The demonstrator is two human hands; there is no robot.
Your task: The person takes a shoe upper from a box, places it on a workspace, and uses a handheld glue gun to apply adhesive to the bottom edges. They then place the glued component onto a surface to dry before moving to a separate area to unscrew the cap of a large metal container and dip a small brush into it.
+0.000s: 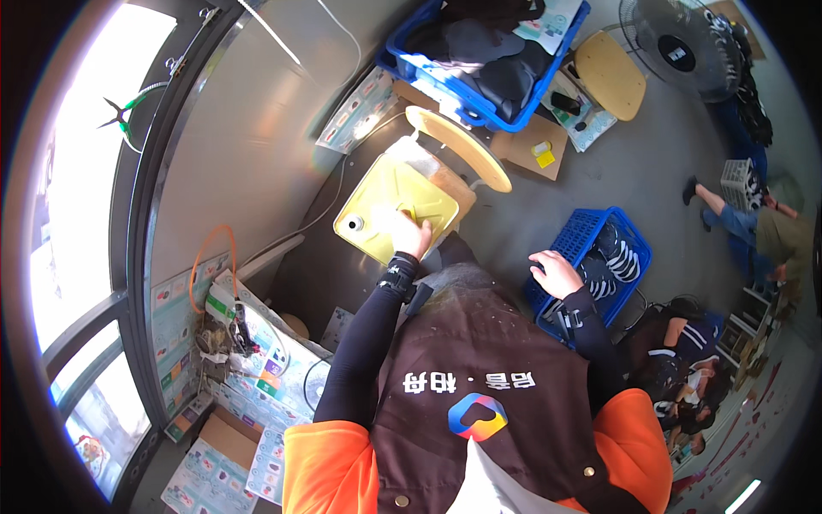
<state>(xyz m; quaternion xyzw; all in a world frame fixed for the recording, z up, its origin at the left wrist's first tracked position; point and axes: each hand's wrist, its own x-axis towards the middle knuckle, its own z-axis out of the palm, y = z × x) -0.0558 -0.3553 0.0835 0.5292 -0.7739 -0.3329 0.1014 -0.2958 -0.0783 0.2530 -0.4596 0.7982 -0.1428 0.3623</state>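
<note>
My left hand (412, 233) grips the handle on top of a yellow plastic jerrycan (385, 197) that stands on the floor in front of me. A white cap (354, 224) sits at the can's near left corner. My right hand (555, 272) rests on the near rim of a small blue plastic crate (575, 233) holding black-and-white shoes (618, 255); whether its fingers close around the rim I cannot tell. Both arms wear black sleeves and wrist straps over a brown apron.
A round wooden stool (458, 146) stands just behind the can. A large blue crate (479, 60) of dark items sits beyond it, with a second stool (610, 75) and a floor fan (689, 47). Printed cartons and cables (248, 360) pile at my left. Other people sit at right (753, 227).
</note>
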